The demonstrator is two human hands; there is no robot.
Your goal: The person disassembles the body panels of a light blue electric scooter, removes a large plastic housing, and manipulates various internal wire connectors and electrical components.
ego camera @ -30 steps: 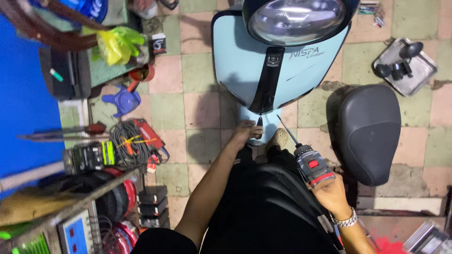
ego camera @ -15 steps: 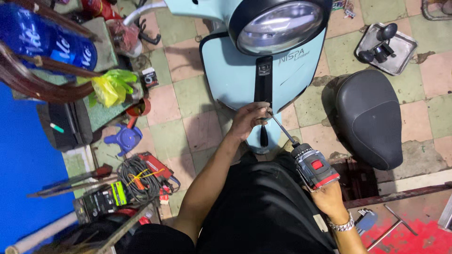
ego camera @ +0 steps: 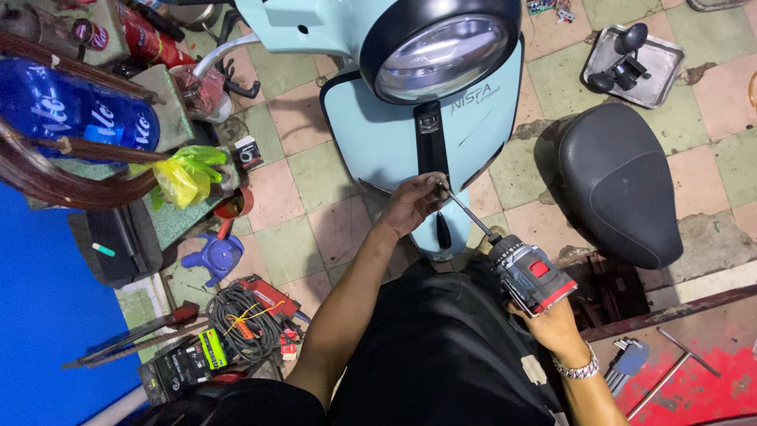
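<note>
the right hand is wrapped tight around the grip of a grey and red drill, its long bit slanting up and away toward the left hand. that hand is curled, fingertips pinching the bit's tip against the pale blue scooter panel. a black seat lies beyond the right hand. farther off sits a metal tray.

left hand grip pinched, arm outstretched | right hand grip closed
</note>
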